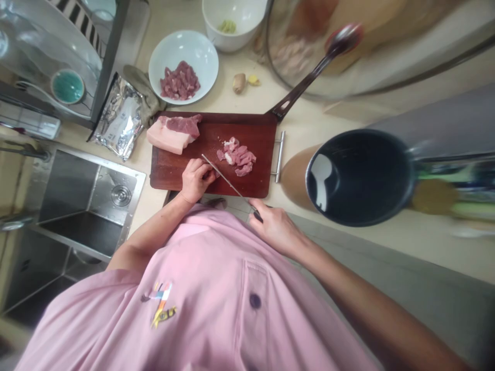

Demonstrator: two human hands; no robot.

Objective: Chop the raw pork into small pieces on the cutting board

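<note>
Meat lies in a small heap of slices on the right half of the board, with an uncut slab at the far left corner and more pieces in a white bowl beyond. Slicing looks to be the step in hand, partway done, since the slab is thick and whole-looking beside the heap. The right hand is closed around the handle of the knife, whose blade slants across the near part of the board, its tip pointing away and to the left. The left hand is curled low over the board, just beside the blade; a bit of meat seems to lie by its fingertips, but whether they pinch it I cannot tell. Another cut would call for those fingertips tucked back, the piece kept steady and the blade drawn clear of the knuckles. The blade shows nearly edge-on, so whether it touches the board is unclear, and most of the handle is hidden in the fist. The near edge of the board is partly covered by the left hand. At upper right, what lies behind the spoon is blurred and cut off, and the dark pot shows no clear contents.
</note>
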